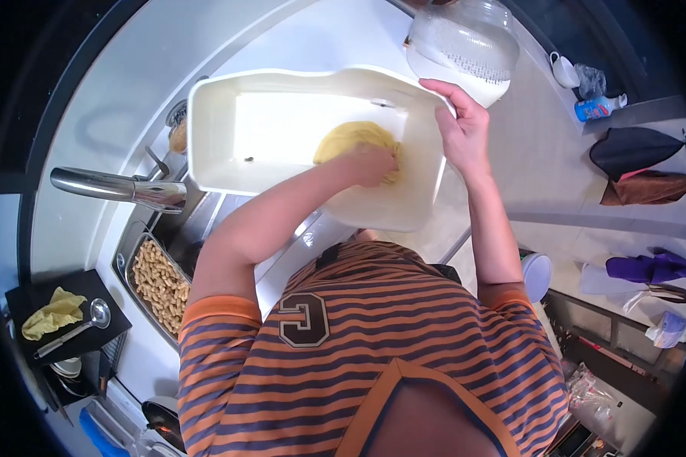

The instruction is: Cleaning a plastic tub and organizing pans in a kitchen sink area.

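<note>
A long white plastic tub (297, 123) stands before me. A soft yellow mass (351, 137) lies in its right part; I cannot tell whether it is dough or bunched cloth. My left hand (374, 164) reaches over the near rim, curled and pressed into the right side of the mass, its fingertips hidden. My right hand (463, 128) grips the tub's far right corner, thumb on the inner side and fingers over the rim. Small dark specks mark the tub's inside. Just beyond the right hand is a large clear jar (463, 51) with whitish contents.
To the left are a chrome faucet (120, 188), a sink (206, 217) and a metal tray of unshelled peanuts (159, 285). A ladle (98, 314) and yellow cloth (57, 314) lie on a black stand. A pan (163, 420) sits at lower left. A lidded bucket (536, 277) is beyond my right arm.
</note>
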Demonstrator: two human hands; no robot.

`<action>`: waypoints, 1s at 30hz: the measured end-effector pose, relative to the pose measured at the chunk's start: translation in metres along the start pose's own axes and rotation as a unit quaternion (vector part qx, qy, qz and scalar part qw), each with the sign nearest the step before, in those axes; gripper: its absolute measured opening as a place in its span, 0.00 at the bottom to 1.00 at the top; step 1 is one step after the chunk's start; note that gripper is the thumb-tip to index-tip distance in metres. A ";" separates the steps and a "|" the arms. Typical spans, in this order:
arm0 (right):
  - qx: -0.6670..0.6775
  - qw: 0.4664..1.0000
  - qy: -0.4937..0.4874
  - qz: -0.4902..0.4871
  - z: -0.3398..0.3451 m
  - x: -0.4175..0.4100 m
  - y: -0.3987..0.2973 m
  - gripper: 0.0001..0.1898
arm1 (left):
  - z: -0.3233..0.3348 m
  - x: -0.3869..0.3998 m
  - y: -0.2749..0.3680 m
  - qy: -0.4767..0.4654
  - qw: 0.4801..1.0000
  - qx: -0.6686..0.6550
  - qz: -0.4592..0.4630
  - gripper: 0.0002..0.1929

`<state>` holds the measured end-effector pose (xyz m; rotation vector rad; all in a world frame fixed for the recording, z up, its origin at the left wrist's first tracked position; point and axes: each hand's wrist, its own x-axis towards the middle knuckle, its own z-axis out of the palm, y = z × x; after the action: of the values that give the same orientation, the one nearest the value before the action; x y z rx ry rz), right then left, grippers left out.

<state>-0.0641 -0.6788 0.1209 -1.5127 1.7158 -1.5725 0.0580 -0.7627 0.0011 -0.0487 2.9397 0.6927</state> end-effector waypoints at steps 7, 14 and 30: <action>0.039 0.998 0.047 -0.008 0.012 -0.010 0.004 0.21 | -0.029 -0.028 -0.004 -0.101 0.983 0.086 -0.125 0.15; -0.037 0.997 0.049 -0.039 0.001 -0.002 0.001 0.21 | -0.038 -0.043 -0.040 -0.057 0.965 0.095 -0.238 0.11; 0.107 0.952 0.178 0.225 -0.008 0.004 0.013 0.28 | -0.044 0.044 -0.017 0.440 0.719 -0.518 -0.144 0.08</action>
<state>-0.0781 -0.6807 0.1131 -0.6945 1.8316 -1.7714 0.0105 -0.7977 0.0270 -1.1788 2.5119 2.7070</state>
